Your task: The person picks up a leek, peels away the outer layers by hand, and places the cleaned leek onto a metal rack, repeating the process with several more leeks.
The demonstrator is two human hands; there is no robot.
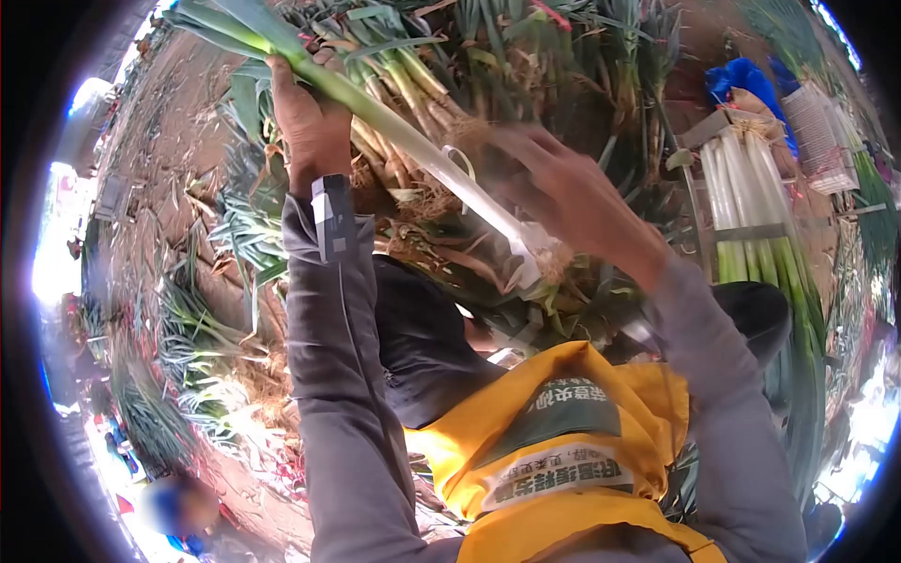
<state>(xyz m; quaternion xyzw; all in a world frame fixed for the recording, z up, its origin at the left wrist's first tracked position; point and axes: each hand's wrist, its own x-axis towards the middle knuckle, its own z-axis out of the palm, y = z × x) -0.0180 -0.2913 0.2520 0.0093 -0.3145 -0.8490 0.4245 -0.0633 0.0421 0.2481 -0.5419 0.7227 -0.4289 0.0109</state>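
My left hand (pixel 314 127) is wrapped round a large green onion (pixel 404 139) where the white stalk turns into green leaves. The stalk slants down to the right, its root end close to my right hand. A thin strip of loose white skin (pixel 467 183) curls off the stalk, and more pale peel (pixel 524 272) hangs by the roots (pixel 552 255). My right hand (pixel 587 202) is over the lower stalk, its fingers smeared by motion. Behind the stalk lies a pile of untrimmed green onions (pixel 408 84) with brown skins and dirty roots.
At the right, a bundle of clean green onions (pixel 751 188) lies in a metal frame (pixel 696 202), beside blue plastic (pixel 751 89). More green onions (pixel 192 314) cover the soil at the left. A blurred person (pixel 178 507) is at the lower left. My yellow apron (pixel 563 432) spreads below.
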